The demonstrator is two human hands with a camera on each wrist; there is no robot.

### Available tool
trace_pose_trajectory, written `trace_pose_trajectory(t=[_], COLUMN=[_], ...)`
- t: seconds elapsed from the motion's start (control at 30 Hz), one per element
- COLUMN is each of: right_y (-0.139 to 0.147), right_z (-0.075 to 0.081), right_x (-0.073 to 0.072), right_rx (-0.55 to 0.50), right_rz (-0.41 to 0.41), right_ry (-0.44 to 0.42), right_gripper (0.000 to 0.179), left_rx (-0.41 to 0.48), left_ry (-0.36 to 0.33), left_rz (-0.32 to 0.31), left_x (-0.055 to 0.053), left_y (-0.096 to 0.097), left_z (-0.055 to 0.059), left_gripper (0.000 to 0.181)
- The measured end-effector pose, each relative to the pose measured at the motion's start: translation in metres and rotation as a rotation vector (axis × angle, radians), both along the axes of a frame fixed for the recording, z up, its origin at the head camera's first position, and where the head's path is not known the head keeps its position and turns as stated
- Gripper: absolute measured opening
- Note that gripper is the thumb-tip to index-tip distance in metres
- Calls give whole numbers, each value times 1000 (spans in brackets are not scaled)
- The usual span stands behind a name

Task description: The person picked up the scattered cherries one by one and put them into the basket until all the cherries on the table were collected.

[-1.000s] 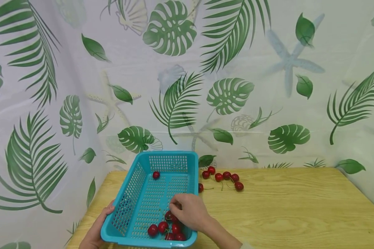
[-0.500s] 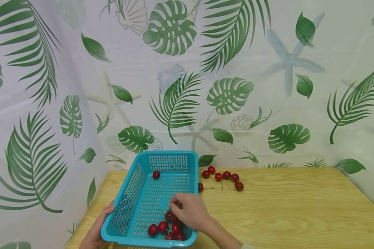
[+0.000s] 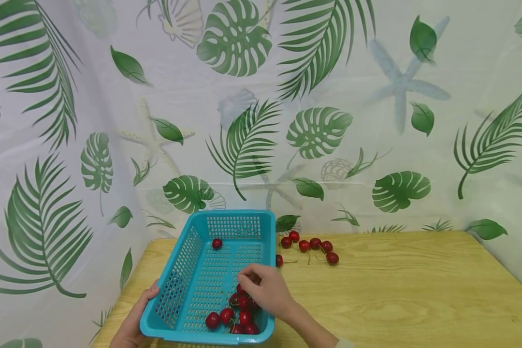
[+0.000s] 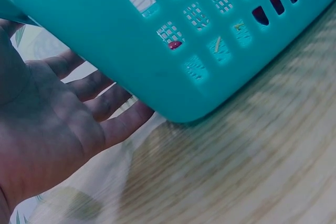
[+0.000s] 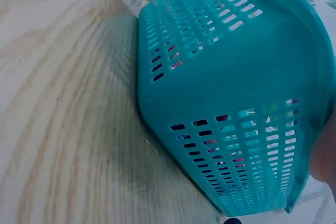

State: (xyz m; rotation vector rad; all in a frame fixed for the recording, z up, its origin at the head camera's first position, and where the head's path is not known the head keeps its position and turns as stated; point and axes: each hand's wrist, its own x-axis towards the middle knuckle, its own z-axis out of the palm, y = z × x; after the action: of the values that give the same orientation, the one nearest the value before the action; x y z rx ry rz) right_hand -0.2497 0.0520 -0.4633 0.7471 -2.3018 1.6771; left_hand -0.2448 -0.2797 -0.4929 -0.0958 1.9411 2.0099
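A blue plastic basket (image 3: 233,261) with slotted walls is at the front left of the table. My left hand (image 3: 136,314) holds its left side, thumb at the rim; the left wrist view shows the fingers (image 4: 126,121) along the outside wall. My right hand (image 3: 267,290) reaches over the right rim, thumb and forefinger together, pinching a dark red cherry (image 3: 241,289) that is partly hidden below the fingertips. Beneath this hand, several cherries (image 3: 227,316) lie in the near right corner of the basket. One more cherry (image 3: 217,243) sits alone towards its far end.
On the wood-grain table (image 3: 396,285), several cherries with stems (image 3: 315,243) lie in a loose group beyond the basket's right side. One cherry (image 3: 279,261) is half hidden behind the right rim. A leaf-print sheet (image 3: 313,183) hangs behind and at the left.
My right hand has risen slightly inside the basket, and a cherry now shows below its fingertips. My left hand keeps its hold and the basket stays put. The head view shifts a little.
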Motion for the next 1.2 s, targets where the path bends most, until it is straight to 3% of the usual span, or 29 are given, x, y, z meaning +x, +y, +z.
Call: trace_pose_trajectory(t=[0.13,0.23,0.47,0.6,0.77,0.9,1.03,1.2], right_y=[11,23,68,98,138,168,188,197], right_z=[5,8,0,1,4,1,-5,-9], right_x=[-4,-6,-7,-12,-15,-13,-9,-9], right_rx=[-283,-442,-608,-658,-623,-448,-285,-210], right_rz=[42,2,-236,-334,-472,-550,-573,-570], right_ry=[-149,-248,-343,-384,-453,-502,-531,-521], right_gripper=[19,26,18,15,17,21,29,35], left_rx=[15,43,74,55,65,81,98,152], left_ry=[-4,-13,7,9,13,11,-19,-60], left_rz=[-20,-49,-137,-109,-119,-136,-139,-173], left_x=[0,-1,-1,-2,-3,-3,-3,-2], left_y=[-1,-2,-4,-5,-5,-6,-7,-11], left_z=[0,0,-3,-1,0,1,1,1], left_gripper=[71,71,68,68,69,70,72,73])
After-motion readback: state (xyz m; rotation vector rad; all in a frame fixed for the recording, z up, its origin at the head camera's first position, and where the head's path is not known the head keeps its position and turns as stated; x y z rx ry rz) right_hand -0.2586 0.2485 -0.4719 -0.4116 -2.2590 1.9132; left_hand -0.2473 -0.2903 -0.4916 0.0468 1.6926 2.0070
